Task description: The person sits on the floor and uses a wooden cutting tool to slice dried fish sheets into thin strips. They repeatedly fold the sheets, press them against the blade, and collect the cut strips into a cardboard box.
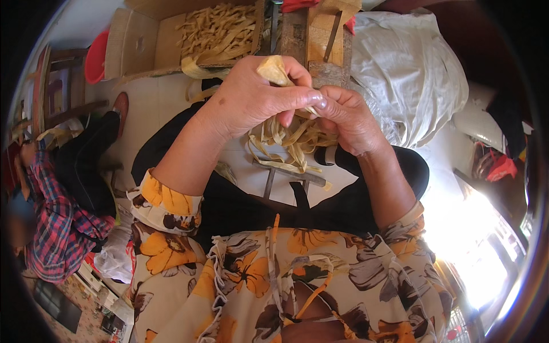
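Observation:
My left hand (266,92) is closed around a pale yellow, leathery-looking strip (274,70), whose folded end sticks up between thumb and fingers. The thumb of my right hand (347,115) meets my left thumb, and both hands pinch a narrow part of the strip. Most of the pinched section is hidden by the fingers. Below my hands, a heap of loose pale yellow strips (296,143) hangs and lies between my knees. One strip rests across a dark bar on legs (291,171) near the floor.
At the upper left, a cardboard box (139,45) holds many yellow strip pieces. A wooden bench (328,73) carries a wooden block (326,32) with a metal blade. A large whitish sack (407,77) stands at the right. A person in a plaid shirt (64,214) sits at the left, near a red basin (96,58).

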{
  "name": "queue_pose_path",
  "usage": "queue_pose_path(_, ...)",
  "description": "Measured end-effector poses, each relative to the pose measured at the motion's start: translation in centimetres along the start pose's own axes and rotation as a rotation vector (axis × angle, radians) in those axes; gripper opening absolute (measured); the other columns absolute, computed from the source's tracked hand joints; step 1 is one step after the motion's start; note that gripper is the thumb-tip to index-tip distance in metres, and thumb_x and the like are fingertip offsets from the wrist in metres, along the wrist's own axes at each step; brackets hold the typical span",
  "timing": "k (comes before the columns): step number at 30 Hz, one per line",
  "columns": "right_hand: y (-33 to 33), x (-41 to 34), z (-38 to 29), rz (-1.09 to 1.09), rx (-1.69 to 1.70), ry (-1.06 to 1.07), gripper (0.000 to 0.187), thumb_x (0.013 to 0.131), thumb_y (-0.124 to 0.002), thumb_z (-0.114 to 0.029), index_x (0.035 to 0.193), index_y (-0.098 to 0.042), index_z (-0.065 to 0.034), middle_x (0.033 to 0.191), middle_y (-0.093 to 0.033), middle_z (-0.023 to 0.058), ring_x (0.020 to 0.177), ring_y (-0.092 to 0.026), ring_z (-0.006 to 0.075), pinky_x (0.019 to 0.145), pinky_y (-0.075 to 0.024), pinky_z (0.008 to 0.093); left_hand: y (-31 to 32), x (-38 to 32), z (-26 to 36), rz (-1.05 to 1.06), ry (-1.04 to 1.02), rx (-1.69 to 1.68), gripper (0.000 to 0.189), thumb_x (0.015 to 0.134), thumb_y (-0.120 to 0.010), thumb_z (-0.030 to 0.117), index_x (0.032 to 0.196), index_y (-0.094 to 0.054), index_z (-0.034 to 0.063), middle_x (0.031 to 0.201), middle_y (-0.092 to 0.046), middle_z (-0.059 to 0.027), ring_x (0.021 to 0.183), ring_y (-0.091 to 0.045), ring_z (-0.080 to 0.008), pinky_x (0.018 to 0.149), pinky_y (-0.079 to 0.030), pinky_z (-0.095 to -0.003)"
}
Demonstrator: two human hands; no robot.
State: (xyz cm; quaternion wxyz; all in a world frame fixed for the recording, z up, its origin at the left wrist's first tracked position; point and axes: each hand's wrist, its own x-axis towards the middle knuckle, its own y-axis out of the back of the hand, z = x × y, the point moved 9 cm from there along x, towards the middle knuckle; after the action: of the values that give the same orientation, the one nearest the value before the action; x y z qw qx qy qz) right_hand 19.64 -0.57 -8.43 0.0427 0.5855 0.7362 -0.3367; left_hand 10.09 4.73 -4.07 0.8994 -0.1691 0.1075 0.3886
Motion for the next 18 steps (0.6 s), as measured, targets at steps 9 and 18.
queue_pose_path(9, 9.1, -1.5, -7.2, 0.809, -0.877, 0.388, 0.025, 0.074, -0.075, -0.024, 0.083, -0.063, -0.0035, 0.066, -0.061, 0.0013, 0.062, -0.054, 0.007, 0.057, -0.0429, 0.0218, 1.9, 5.7, -1.6, 0.352, -0.142, 0.089, 0.013, 0.079, -0.068, 0.014, 0.079, -0.058, 0.0049, 0.066, -0.053, 0.0021, 0.057, -0.047, -0.0046, 0.05, -0.038, -0.0199)
queue_pose_path(18, 3.3, -1.0, -8.9, 0.628, -0.978, 0.706, 0.02, 0.069, -0.077, -0.019, 0.075, -0.062, -0.0073, 0.068, -0.061, 0.0052, 0.06, -0.059, 0.0202, 0.056, -0.0478, 0.0291, 3.8, 3.5, 1.8, 0.547, -0.491, 0.572, 0.022, 0.086, -0.059, 0.026, 0.085, -0.065, 0.0047, 0.067, -0.06, -0.0021, 0.062, -0.052, -0.0096, 0.059, -0.044, -0.0259)
